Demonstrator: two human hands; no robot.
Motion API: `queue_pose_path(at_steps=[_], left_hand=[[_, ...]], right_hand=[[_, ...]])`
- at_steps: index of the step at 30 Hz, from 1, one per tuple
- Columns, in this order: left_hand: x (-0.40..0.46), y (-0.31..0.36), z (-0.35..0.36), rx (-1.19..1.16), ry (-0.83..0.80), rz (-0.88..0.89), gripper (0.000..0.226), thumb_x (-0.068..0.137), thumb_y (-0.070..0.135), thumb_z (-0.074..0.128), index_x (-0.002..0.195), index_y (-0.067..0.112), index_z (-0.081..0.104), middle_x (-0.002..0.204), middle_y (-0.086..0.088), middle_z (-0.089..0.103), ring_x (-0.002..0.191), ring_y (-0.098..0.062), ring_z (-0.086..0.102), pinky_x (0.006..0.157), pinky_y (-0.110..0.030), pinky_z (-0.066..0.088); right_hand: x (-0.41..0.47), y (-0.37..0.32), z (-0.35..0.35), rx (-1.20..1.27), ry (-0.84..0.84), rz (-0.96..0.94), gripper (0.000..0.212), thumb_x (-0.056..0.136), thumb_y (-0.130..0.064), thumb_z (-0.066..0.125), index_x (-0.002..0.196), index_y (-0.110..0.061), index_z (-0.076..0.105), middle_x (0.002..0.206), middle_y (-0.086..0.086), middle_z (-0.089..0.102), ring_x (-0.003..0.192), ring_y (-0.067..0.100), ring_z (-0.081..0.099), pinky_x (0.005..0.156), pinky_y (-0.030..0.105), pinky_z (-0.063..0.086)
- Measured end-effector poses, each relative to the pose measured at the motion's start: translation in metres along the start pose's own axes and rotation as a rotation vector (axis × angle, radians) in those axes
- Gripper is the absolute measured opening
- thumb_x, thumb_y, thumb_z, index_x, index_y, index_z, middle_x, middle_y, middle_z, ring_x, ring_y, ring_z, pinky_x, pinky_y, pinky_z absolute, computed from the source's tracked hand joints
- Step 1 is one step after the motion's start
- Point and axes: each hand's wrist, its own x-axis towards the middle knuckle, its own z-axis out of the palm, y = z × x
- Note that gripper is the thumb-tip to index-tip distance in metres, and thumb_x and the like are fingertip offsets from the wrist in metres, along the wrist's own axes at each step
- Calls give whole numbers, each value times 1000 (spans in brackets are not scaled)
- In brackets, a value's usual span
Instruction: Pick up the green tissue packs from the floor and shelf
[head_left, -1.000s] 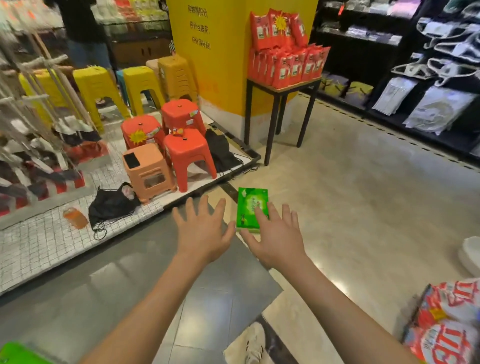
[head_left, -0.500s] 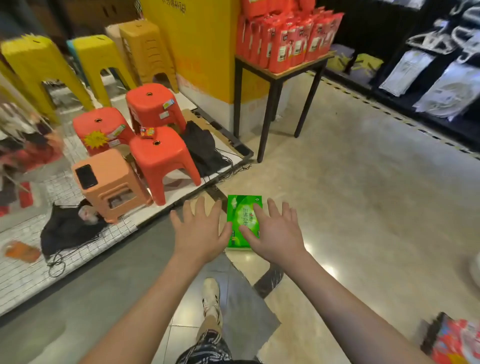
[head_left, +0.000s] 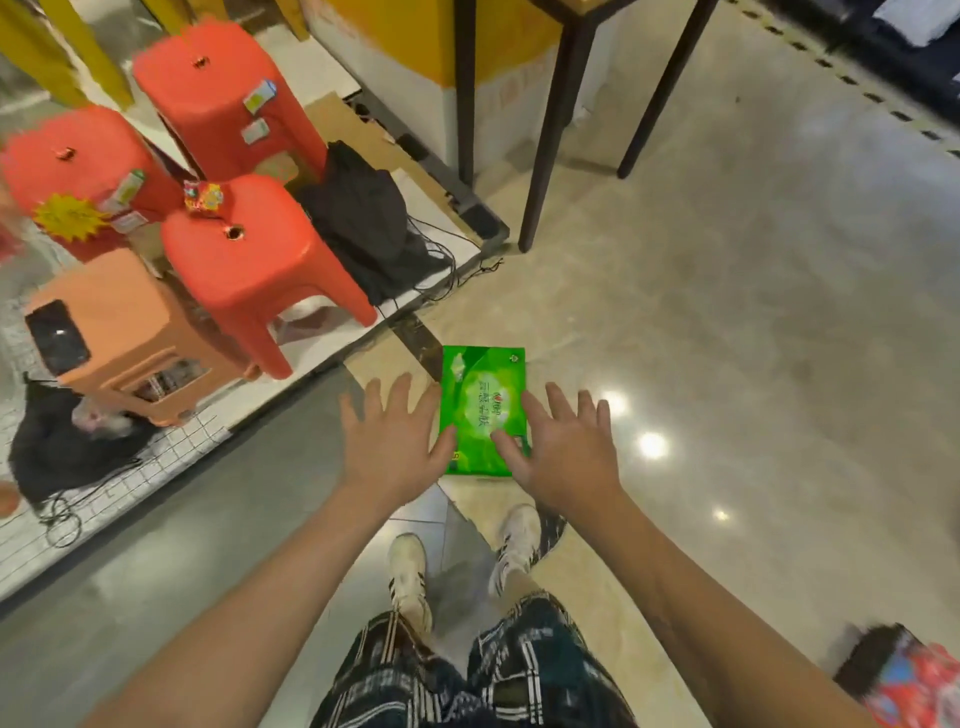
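A flat green packet (head_left: 480, 405) lies on the polished floor just ahead of my feet. My left hand (head_left: 389, 441) hovers at the packet's left edge, fingers spread and straight, thumb overlapping its lower left corner. My right hand (head_left: 561, 447) is at its right edge, also spread, with the thumb over the packet's lower right part. Whether either hand touches the packet cannot be told. Neither hand holds anything.
Red stools (head_left: 254, 260) and an orange stool (head_left: 119, 338) stand on a raised tiled platform at the left, beside a black bag (head_left: 363, 218). Dark table legs (head_left: 545, 135) rise ahead. A red package (head_left: 914, 680) lies at the lower right. My white shoes (head_left: 410, 577) stand below the packet.
The view has tilted down and come closer to the floor. Both hands have dropped toward the green packet and now flank it, with my legs and shoes in view.
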Motion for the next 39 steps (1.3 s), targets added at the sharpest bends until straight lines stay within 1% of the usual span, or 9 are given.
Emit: queue_pose_path(at_steps=[7,15,18,23,26,30,32,34,39], left_hand=[[121,14,120,-63,-70,-71,75,90,62,27,148,22,52,153,-14,48,133,-43,49,99,-63,40],[248,-16,357,-244,-145,-193,77,87,62,35,147,17,50,147,-13,49,129,-41,52,103,-55,42],[288,-39,441,-383,-191,-286,82,86,65,40,149,13,44,147,-18,45,131,-43,49,106,-55,43],[350,-69,554,-714,-326,-590,97,97,64,53,163,7,12,166,-18,21,152,-33,27,120,-41,26],[376,-79,599,-976,-368,-679,95,92,72,54,160,12,27,161,-10,39,144,-29,43,116,-38,35],[385,-76,623,-1212,-324,-690,88,87,69,64,152,17,36,133,7,54,119,-16,56,98,-29,46],[384,-72,618,-1252,-281,-668,74,91,60,66,145,19,38,122,11,58,107,-10,61,81,-22,50],[379,-70,601,-1289,-265,-657,66,91,57,68,138,22,39,116,13,59,99,-2,60,72,-19,49],[354,-68,525,-1379,-202,-663,64,85,54,77,128,23,40,123,3,63,104,-13,67,84,-34,58]], right_hand=[[128,73,103,12,-193,21,85,90,-77,19,156,-27,36,162,13,34,146,49,29,121,62,17],[283,122,335,71,-335,123,93,86,-80,24,149,-14,41,141,20,52,127,47,51,107,56,38],[328,143,421,214,-388,196,92,91,-79,37,150,-9,33,141,23,50,126,47,51,103,55,44],[390,175,535,632,-414,454,108,89,-78,51,161,-6,12,159,21,36,140,41,45,112,49,42],[406,180,584,958,-377,539,115,67,-90,61,152,-17,34,147,8,54,128,33,57,109,49,48],[410,175,605,1149,-271,565,62,86,-58,73,131,-24,46,110,-12,63,103,13,65,76,21,53],[409,174,595,1177,-227,552,59,89,-53,73,132,-23,47,107,-15,62,96,3,62,69,16,49],[408,171,576,1191,-205,537,67,86,-54,75,136,-20,45,110,-12,62,98,5,62,71,20,49],[392,163,492,1184,-194,474,71,84,-53,78,138,-17,48,121,-4,65,105,13,67,85,31,57]])
